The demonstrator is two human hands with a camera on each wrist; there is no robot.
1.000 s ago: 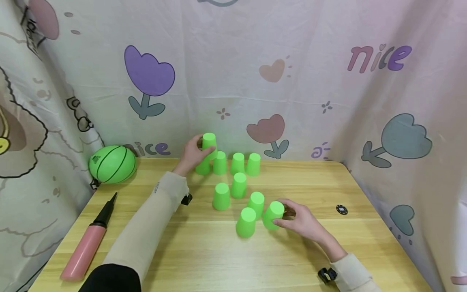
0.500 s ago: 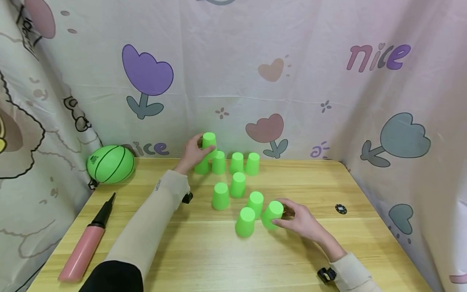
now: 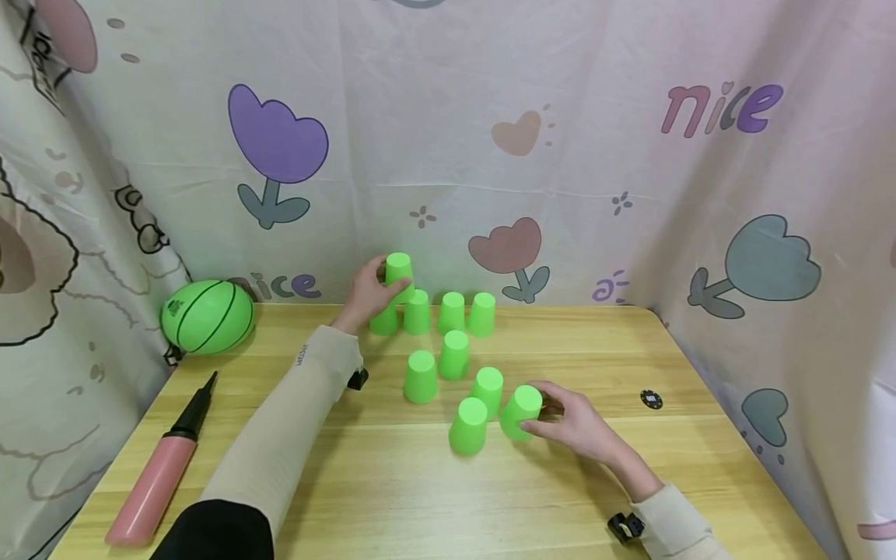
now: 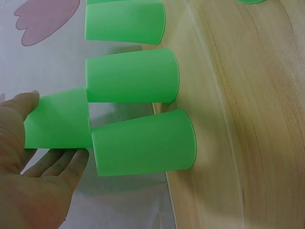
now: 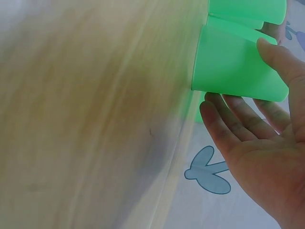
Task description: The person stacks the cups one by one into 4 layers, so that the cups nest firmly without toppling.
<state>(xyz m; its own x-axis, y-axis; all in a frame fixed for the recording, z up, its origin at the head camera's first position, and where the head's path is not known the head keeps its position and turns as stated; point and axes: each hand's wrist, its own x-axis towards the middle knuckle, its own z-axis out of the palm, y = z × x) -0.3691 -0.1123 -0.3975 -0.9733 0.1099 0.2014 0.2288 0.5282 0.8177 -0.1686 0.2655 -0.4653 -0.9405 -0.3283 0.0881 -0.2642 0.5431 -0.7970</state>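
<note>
Upside-down green plastic cups stand on the wooden table. At the back, my left hand (image 3: 365, 295) grips a green cup (image 3: 398, 268) between thumb and fingers. In the left wrist view this cup (image 4: 57, 119) sits at the bases of two neighbouring cups, the nearer cup (image 4: 145, 145) and the one beside it (image 4: 133, 76), bridging them. Toward the front right, my right hand (image 3: 577, 426) holds another cup (image 3: 521, 412), thumb on one side and fingers on the other. That cup's rim (image 5: 194, 62) is right at the tabletop. Beside it stand a front cup (image 3: 467, 426) and one behind (image 3: 488, 389).
Two more cups stand mid-table, a nearer one (image 3: 421, 377) and a farther one (image 3: 454, 355). At the back are another pair, including a cup (image 3: 482, 314). A green ball (image 3: 208, 316) and a pink hand pump (image 3: 157, 482) lie left, a black chip (image 3: 652, 399) right. A printed curtain (image 3: 413, 140) hangs behind.
The whole head view has shifted slightly, moving the scene a little to the left. Both hands keep their hold on the same cups, and the cups keep their places.
</note>
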